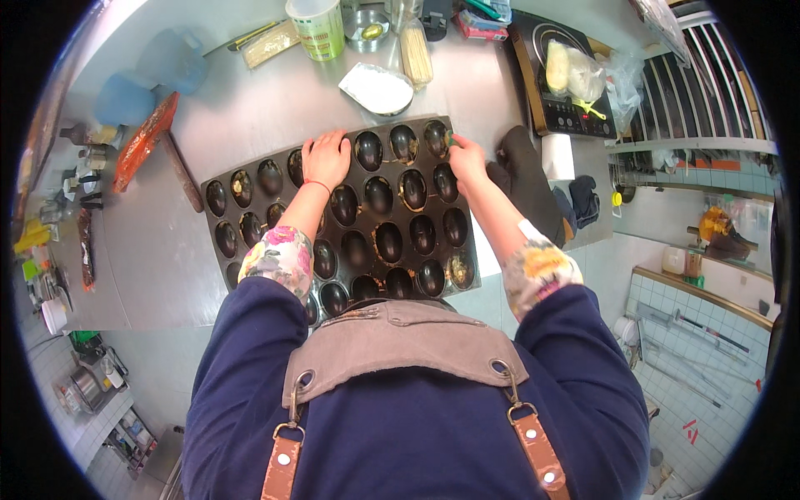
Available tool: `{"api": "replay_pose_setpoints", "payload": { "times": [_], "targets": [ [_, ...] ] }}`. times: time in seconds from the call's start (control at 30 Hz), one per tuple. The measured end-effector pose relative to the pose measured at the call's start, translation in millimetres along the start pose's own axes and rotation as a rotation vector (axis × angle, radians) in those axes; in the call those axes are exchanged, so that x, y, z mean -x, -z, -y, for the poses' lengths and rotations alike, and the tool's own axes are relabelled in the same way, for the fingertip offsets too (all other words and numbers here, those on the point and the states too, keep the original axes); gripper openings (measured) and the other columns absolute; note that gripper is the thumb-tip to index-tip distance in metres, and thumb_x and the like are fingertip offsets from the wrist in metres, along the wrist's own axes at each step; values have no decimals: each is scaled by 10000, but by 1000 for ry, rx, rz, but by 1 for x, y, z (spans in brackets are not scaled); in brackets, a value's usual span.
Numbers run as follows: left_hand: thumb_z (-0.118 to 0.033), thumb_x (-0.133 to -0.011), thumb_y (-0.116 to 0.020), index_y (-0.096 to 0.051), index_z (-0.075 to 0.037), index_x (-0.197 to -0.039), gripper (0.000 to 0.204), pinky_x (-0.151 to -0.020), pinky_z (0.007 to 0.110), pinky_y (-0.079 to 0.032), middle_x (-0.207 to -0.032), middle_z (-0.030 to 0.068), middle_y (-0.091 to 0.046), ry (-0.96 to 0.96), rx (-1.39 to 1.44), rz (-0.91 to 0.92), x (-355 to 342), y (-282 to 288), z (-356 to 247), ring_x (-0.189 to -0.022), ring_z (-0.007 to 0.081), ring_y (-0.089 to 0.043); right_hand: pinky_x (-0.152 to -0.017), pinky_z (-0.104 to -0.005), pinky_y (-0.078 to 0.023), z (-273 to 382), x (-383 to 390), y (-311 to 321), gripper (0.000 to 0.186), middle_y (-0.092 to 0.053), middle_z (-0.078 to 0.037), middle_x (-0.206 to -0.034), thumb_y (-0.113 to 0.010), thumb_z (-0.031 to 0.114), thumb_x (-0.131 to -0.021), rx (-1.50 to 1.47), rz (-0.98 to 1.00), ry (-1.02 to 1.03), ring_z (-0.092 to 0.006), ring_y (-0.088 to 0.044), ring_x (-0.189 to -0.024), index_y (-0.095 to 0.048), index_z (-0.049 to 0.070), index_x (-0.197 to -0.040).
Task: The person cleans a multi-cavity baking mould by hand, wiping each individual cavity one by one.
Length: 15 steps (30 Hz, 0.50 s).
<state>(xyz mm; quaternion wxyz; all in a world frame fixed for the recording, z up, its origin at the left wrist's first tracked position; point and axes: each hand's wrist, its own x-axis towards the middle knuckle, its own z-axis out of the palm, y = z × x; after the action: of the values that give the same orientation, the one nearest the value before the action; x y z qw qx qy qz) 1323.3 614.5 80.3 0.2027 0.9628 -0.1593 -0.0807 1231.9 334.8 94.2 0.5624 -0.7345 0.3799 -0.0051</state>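
A dark metal mould tray (363, 222) with rows of oval hollows lies on the steel worktop in front of me, slightly turned. Yellowish crumbs cling in and around several hollows. My left hand (325, 160) lies on the tray's far part, fingers stretched out over the surface, holding nothing. At the far right corner, my right hand (468, 162) is closed on a small green item (451, 140), mostly hidden by the fingers, at the edge of a corner hollow. Its exact kind does not show.
Beyond the tray sit a white powder-filled dish (379, 89), a lidless green-and-white tub (319, 32), a metal bowl (367, 32) and packed wooden sticks (416, 58). An induction cooker (542, 104) with bags, a paper roll (557, 157) and dark cloth (527, 179) lie right; a wooden handle (182, 172) lies left.
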Motion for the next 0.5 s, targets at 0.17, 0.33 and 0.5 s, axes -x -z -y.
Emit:
{"api": "replay_pose_setpoints", "payload": {
  "times": [0.17,0.33,0.5],
  "targets": [
    [-364,-1000,-412,-620,-140,-1307,433,-1182,479,-240,-1352,67,-623,50,53,14,-2,-3,3,-1331,201,-505,-652,-336,-430,18,-41,-58,443,-653,-88,-1107,-523,-1,-886,-443,-58,-369,-175,-571,-750,-621,107,-1305],
    [-352,-980,-447,-655,-108,-1252,420,-1199,496,-224,-1309,112,-637,83,163,-39,-2,-3,7,-1305,280,-515,-861,-344,-470,26,-17,-42,447,-675,-84,-1172,-496,21,-909,-233,148,-273,-217,-608,-900,-637,98,-1327],
    [-337,-978,-447,-661,-101,-1242,414,-1199,501,-223,-1289,125,-647,29,194,-7,-11,-10,-8,-1287,293,-528,-982,-421,-458,-37,-49,1,404,-707,-128,-1165,-531,125,-900,554,320,246,-321,-605,-1106,-694,178,-1266]
  ]
}}
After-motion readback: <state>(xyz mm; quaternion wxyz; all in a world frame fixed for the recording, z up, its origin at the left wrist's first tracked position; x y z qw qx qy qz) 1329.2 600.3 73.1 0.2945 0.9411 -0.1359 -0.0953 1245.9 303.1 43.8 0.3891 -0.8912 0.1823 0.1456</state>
